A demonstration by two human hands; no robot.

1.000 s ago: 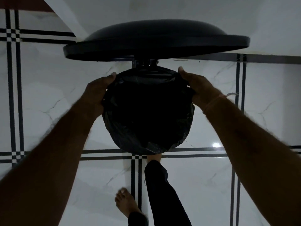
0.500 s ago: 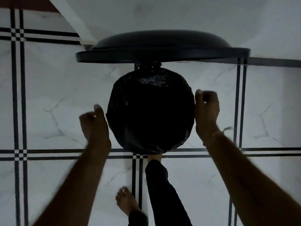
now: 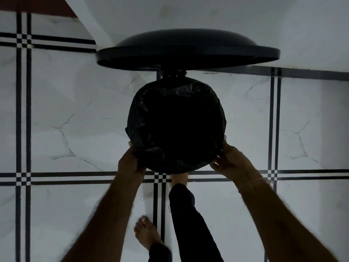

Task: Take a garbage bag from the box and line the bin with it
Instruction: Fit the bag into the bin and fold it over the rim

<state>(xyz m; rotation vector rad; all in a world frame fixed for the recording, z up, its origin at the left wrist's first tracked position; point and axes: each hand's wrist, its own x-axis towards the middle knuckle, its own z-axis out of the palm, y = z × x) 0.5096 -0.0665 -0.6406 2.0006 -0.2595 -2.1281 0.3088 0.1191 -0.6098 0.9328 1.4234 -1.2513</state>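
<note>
- Hands now at the bin's (image 3: 176, 127) near rim, down from its sides: your left hand (image 3: 130, 163) and right hand (image 3: 229, 159) both grip the garbage bag (image 3: 149, 103).
- Writing: none legible.

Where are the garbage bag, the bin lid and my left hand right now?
garbage bag (image 3: 143, 118), head view, crinkled plastic over the bin's left rim.
bin lid (image 3: 188, 44), head view, domed top of the raised lid.
left hand (image 3: 130, 163), head view, back of the hand.

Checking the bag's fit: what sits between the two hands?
In the head view, the bag-lined bin sits between the left hand and right hand.
</note>
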